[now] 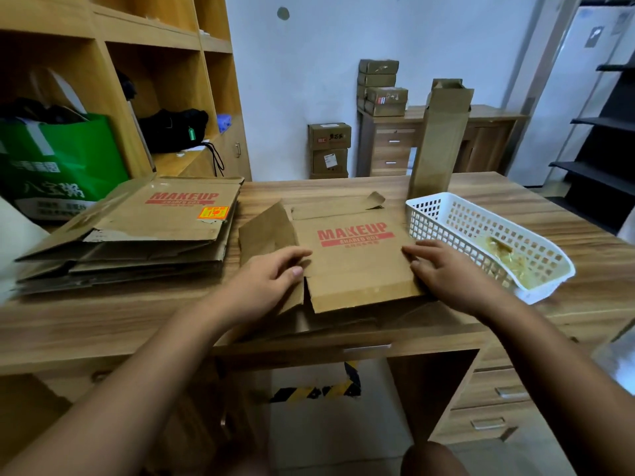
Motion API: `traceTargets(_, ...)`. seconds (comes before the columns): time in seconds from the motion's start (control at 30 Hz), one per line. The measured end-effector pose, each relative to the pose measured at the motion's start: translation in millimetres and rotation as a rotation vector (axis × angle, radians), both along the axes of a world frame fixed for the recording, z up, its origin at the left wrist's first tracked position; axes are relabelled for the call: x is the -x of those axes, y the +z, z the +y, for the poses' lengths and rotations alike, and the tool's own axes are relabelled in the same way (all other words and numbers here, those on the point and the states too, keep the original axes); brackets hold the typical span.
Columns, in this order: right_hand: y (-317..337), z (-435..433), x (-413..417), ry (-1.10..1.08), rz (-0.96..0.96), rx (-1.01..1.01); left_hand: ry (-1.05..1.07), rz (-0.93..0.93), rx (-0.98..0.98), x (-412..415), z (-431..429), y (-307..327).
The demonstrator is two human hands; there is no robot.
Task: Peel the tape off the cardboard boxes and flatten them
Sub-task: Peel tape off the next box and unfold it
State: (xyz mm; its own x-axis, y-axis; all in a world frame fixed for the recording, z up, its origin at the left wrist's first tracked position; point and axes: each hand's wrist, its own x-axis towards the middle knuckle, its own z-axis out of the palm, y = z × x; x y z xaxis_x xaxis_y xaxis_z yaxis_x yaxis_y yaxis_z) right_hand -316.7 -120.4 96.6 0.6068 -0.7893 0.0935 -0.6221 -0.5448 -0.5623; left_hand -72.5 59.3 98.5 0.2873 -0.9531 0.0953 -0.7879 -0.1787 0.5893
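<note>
Both hands were down flat-ish on 1 cardboard box [354,262] in the middle of the desk [103,321]. My left hand [275,280] lay over the box's left edge, fingers [302,252] stretched out onto the top panel, thumb beside them at the fold, nothing gripped. My right hand [443,273] pressed the right edge the same way, fingers straight and close together, palm low. The box lay collapsed w/ its red MAKEUP print facing up. 1 side flap [266,231] stuck out to the left, and 1 end flap [336,207] lay at the far side w/ a corner curled up.

Just right of the box, nearly touching my right hand, sat 1 white plastic basket [481,231] w/ a wad of peeled tape [508,259] in it. Behind the basket stood 1 tall narrow box [439,139], upright, top flaps open.

On the desk's left side was 1 stack of flattened boxes [137,231], top one also printed MAKEUP w/ 1 orange sticker; prob. 3 or more layers, edges too mashed together to count.

Further off: 2 boxes [329,147] stacked by the wall, 4 small boxes [381,87] piled on a low cabinet, 1 green bag [58,159] and 1 black bag [175,128] on the wooden shelves [103,39] at left.
</note>
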Motion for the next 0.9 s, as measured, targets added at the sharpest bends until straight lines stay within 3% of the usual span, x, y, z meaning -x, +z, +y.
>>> traceTargets(0.13, -23, 6, -1, 0.021, 0.146, 0.033, 0.041, -0.101, -0.072, -5, 2, -28)
traceTargets(0.4, -50, 19, -6, -0.01, 0.218, 0.093, 0.221, -0.182, -0.026, -8, 10, -61)
traceTargets(0.6, -61, 25, -8, -0.11, 0.164, 0.09, 0.52, 0.032, -0.056, -10, 20, -60)
traceTargets(0.8, -57, 35, -4, -0.148, 0.087, 0.033, 0.53, 0.355, 0.238, -14, 28, -46)
traceTargets(0.9, -56, 41, 3, -0.156, -0.031, -0.015, 0.501, 0.366, 0.356, -12, 35, -39)
